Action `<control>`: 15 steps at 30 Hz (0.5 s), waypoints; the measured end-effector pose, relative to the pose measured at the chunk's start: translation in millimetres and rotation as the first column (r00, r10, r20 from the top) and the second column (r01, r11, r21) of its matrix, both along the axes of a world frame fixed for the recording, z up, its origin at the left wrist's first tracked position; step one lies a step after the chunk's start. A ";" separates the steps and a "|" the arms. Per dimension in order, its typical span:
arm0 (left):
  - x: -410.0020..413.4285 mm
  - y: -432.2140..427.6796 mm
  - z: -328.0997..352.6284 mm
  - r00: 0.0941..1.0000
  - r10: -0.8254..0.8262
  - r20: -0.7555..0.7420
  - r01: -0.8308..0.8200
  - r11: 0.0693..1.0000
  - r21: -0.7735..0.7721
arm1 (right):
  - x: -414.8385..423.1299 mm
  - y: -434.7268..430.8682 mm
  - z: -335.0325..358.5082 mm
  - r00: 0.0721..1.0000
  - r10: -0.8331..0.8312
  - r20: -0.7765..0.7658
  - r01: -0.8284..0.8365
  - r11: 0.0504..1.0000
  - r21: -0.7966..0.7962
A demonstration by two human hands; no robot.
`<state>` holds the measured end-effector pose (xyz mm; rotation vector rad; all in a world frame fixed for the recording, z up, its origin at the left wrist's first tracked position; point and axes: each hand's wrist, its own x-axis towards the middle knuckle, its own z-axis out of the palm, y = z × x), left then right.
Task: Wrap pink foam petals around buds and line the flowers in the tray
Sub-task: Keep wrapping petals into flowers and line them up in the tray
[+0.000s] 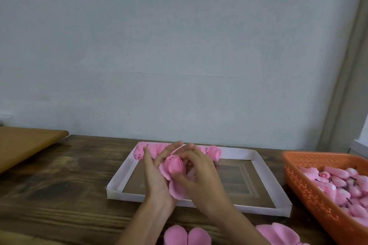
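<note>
Above the white cardboard tray (117, 177) both hands work on one pink foam flower (173, 167). My left hand (154, 173) cups it from the left with straight fingers against the petals. My right hand (199, 171) pinches the petals from the right, thumb on the front. A loose petal hangs below the flower between the palms. Finished pink flowers (214, 153) stand in a row along the tray's far wall, partly hidden behind my hands.
An orange perforated basket (310, 195) at the right holds several pink buds. Loose pink foam petals (187, 236) lie at the near table edge, with more to the right (278, 232). A light wooden board (25, 143) lies at the far left. A wall stands close behind.
</note>
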<state>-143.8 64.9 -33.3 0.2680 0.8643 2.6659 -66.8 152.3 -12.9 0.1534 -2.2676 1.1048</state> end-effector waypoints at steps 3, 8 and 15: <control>1.2 0.5 -0.1 0.999 0.004 0.033 -0.003 1.000 -0.019 | -1.7 -1.7 0.0 1.000 0.007 -0.002 -0.007 1.000 0.003; 7.3 1.9 2.5 0.993 0.037 0.113 -0.029 0.997 -0.071 | 0.3 -3.0 -6.4 0.985 -0.142 -0.100 0.159 0.969 0.190; 6.3 3.0 -4.2 0.984 0.151 0.099 -0.123 0.961 -0.248 | 7.5 -8.1 2.3 0.913 -0.268 -0.306 0.390 0.795 0.466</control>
